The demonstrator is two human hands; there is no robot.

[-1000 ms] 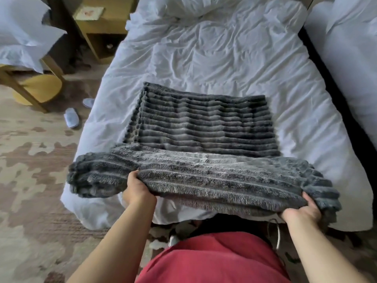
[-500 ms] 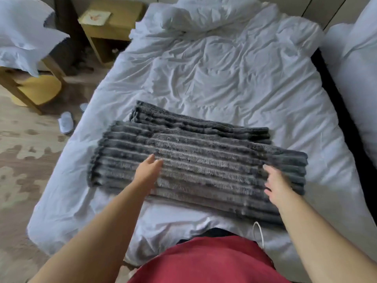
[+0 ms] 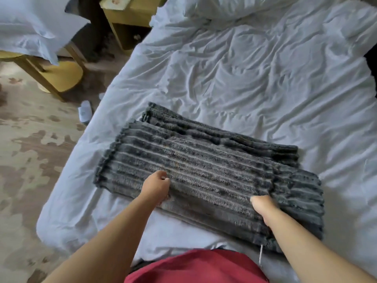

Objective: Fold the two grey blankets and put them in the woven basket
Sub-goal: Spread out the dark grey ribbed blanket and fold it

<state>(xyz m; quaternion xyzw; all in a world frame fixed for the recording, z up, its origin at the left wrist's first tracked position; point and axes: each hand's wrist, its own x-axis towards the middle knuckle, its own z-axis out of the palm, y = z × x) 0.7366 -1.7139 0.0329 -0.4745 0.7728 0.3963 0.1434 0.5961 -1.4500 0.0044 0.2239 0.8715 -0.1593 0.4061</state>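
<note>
Left hand [image 3: 156, 187] and right hand [image 3: 263, 207] – both curled, fingers bunched – grip the folded grey blanket [image 3: 204, 174] on the bed [image 3: 265, 78]

We're seeing the folded blanket [image 3: 204, 172] lying on the bed [image 3: 265, 78], near its foot; nightstand [image 3: 130, 15] sitting behind-left, slipper [image 3: 84, 113] lying on floor left of bed.

Rumpled white bed [image 3: 255, 74], yellow wooden nightstand [image 3: 130, 15], patterned beige-brown carpet [image 3: 30, 160], 1 white slipper [image 3: 84, 113].
</note>
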